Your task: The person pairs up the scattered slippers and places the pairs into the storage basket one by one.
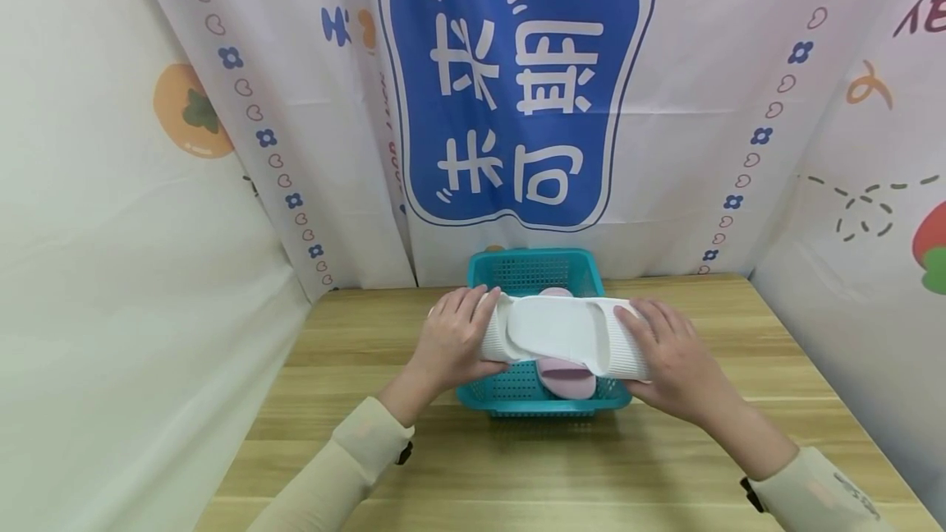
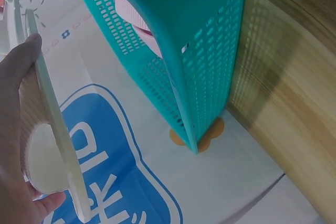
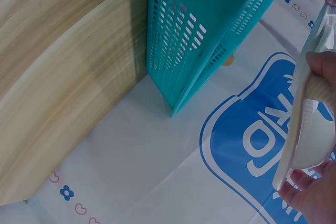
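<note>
A pair of white slippers [image 1: 557, 331], laid together with a ribbed strap at each end, is held level above a teal plastic basket [image 1: 543, 406]. My left hand [image 1: 454, 339] grips the left end, thumb below and fingers over the strap. At the opposite end my right hand [image 1: 676, 364] holds the other strap in the same way. In the left wrist view the slipper sole [image 2: 65, 150] shows edge-on beside the fingers, and the right wrist view shows its edge [image 3: 295, 145] too. Pink slippers [image 1: 569, 384] lie in the basket, partly hidden by the white pair.
The basket stands on a wood-grain table [image 1: 355, 384], close to its back edge. Behind it hangs a white cloth backdrop [image 1: 695, 146] with a blue printed panel [image 1: 510, 105]. More white cloth [image 1: 111, 269] closes off the left side, and the right side likewise.
</note>
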Action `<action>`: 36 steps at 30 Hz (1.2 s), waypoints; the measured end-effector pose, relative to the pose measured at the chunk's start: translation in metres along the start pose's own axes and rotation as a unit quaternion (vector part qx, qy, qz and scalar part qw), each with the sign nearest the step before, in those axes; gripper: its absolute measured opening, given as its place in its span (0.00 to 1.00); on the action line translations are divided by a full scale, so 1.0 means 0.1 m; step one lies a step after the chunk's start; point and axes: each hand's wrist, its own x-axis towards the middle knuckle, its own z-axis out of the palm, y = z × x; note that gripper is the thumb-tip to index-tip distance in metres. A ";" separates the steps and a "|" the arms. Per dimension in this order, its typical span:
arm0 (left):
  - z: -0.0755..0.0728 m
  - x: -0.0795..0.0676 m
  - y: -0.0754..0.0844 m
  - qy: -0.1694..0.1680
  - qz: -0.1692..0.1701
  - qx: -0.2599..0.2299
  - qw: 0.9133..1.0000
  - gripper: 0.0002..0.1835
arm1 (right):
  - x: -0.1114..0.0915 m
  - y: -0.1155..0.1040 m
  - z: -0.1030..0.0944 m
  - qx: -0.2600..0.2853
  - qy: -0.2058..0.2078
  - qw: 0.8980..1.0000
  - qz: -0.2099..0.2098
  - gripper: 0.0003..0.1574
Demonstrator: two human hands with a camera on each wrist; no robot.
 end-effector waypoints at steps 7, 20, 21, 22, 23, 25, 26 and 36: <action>-0.01 0.02 0.03 0.003 0.007 0.007 1.000 0.59 | 0.01 -0.01 0.02 0.005 0.002 1.000 -0.004 0.69; 0.00 0.03 0.06 0.013 0.014 0.002 1.000 0.58 | 0.03 -0.05 0.02 0.009 -0.010 1.000 -0.002 0.69; 0.00 0.04 0.06 0.013 0.015 0.001 1.000 0.58 | 0.03 -0.06 0.02 0.010 -0.010 1.000 -0.003 0.69; 0.01 0.04 0.07 0.013 0.017 0.001 1.000 0.58 | 0.03 -0.06 0.02 0.011 -0.010 1.000 -0.003 0.69; 0.01 0.04 0.07 0.013 0.019 0.001 1.000 0.58 | 0.03 -0.07 0.02 0.013 -0.010 1.000 -0.003 0.69; 0.02 0.04 0.07 0.012 0.021 0.003 1.000 0.58 | 0.03 -0.08 0.03 0.012 -0.012 1.000 -0.003 0.69; 0.02 0.04 0.08 0.012 0.021 0.001 1.000 0.58 | 0.03 -0.08 0.03 0.012 -0.014 1.000 -0.003 0.69; 0.03 0.05 0.12 0.021 0.027 -0.006 0.999 0.59 | 0.05 -0.11 0.06 0.011 -0.004 1.000 -0.014 0.68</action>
